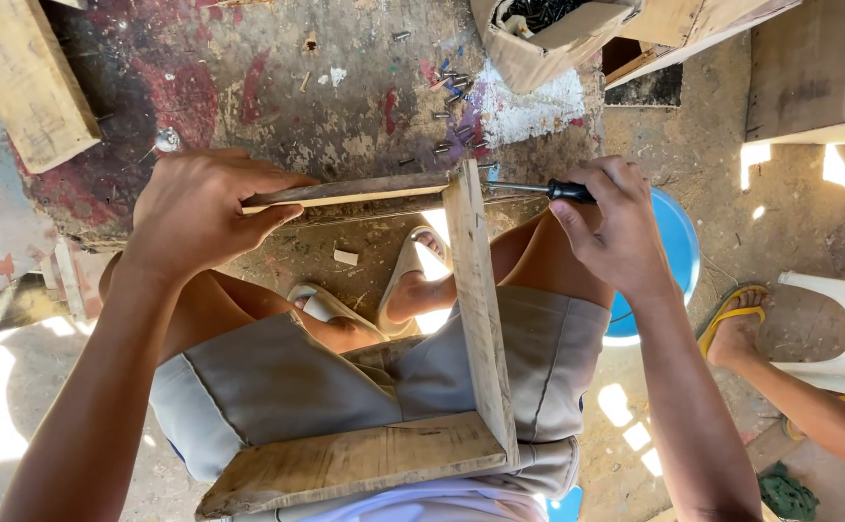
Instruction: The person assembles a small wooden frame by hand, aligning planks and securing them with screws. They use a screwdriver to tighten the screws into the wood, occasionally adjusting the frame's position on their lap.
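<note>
Left hand (195, 215) clamps the top slat (345, 190) of the wooden frame (475, 309) mid-picture on my lap, steadying it, I reckon, while right hand (615, 227) grips a screwdriver (538, 189) at the corner (loose screws (453, 121) sit upper centre).

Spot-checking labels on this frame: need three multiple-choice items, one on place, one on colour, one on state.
1. Where do the loose screws lie?
A. on the worn bench top
B. in the blue tub
C. on the lap

2. What colour is the tub under the right hand?
A. red
B. blue
C. green

3. What is the left hand doing?
A. hanging free
B. holding a hammer
C. gripping the wooden frame's upper slat

Answers: 1 A, they are scattered on the stained bench. 2 B, its rim shows blue. 3 C, its fingers wrap the wooden frame while the right hand holds the screwdriver.
</note>
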